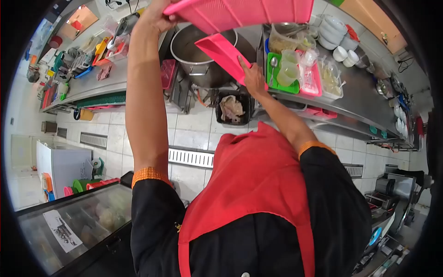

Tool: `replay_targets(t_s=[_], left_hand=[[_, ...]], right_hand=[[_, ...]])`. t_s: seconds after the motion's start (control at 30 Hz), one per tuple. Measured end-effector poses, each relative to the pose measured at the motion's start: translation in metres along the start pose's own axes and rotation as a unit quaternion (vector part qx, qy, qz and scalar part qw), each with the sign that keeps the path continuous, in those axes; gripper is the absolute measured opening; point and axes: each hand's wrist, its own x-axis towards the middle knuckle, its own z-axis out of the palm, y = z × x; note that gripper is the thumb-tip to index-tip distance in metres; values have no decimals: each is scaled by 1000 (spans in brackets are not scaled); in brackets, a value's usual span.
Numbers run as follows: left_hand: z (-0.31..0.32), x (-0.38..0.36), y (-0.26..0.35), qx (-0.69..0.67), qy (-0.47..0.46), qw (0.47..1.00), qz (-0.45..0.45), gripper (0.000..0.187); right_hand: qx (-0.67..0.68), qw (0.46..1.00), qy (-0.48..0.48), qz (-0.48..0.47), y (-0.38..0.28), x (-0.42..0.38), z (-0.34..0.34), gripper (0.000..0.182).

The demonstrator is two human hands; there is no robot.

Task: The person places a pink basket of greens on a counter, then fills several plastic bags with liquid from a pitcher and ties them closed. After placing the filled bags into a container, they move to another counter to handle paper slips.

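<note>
My left hand (160, 17) is raised at the top of the head view, its fingers closed on the edge of a pink plastic basket (251, 13) with ribbed, mesh-like walls. The upper part of that basket is cut off by the frame. Lower down, my right hand (254, 78) grips the near end of a pink rectangular plastic tray (224, 55), one finger stretched along it. The tray slants over a large metal pot (198, 69), covering part of its opening. Under the pot and tray stands a black bin (234, 121) with crumpled plastic in it.
On the right steel counter (350, 87) stand a green tray (285, 87) with cups and a spoon, tubs, and stacked white bowls (333, 32). Utensils crowd the left counter (108, 81). A glass-topped case (106, 207) is at lower left; a drain grate (191, 158) crosses the floor.
</note>
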Motion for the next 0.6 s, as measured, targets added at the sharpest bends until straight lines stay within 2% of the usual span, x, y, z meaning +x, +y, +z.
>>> replay_targets(t_s=[0.07, 0.1, 0.13, 0.2, 0.23, 0.3, 0.33, 0.4, 0.43, 0.47, 0.5, 0.53, 0.6], left_hand=[[12, -4, 7, 64, -17, 997, -29, 27], [2, -11, -5, 54, 41, 997, -43, 29], [3, -6, -7, 79, 123, 987, -70, 26], [18, -23, -2, 47, 96, 994, -35, 22], [26, -27, -1, 59, 125, 990, -21, 20], [23, -26, 6, 45, 67, 996, -28, 19], [19, -21, 8, 47, 54, 997, -27, 20], [16, -18, 15, 55, 35, 997, -30, 21], [18, -20, 18, 64, 22, 997, -28, 24], [26, -23, 20, 76, 9, 997, -26, 29], [40, -28, 20, 78, 6, 996, -30, 29], [56, -37, 23, 124, 14, 992, -18, 29], [84, -54, 31, 251, 43, 967, -18, 32]], right_hand=[[-28, 994, 104, -6, 8, 14, -6, 84], [-11, 996, 84, 14, -18, -20, -7, 84], [26, 995, 74, 56, -14, -20, -15, 83], [107, 978, 109, 145, -2, 12, -38, 82], [159, 958, 127, 203, 0, 17, -49, 81], [242, 909, 260, 218, 14, 30, -61, 69], [244, 906, 270, 217, 22, 41, -73, 69], [439, 810, 171, 348, 39, 58, -104, 52], [436, 809, 176, 352, 43, 63, -128, 52], [664, 668, 157, 297, 44, 68, -155, 46], [842, 478, 124, 217, 48, 66, -169, 40], [902, 391, 76, 168, 51, 65, -185, 40], [920, 368, 37, 131, 54, 55, -213, 40]])
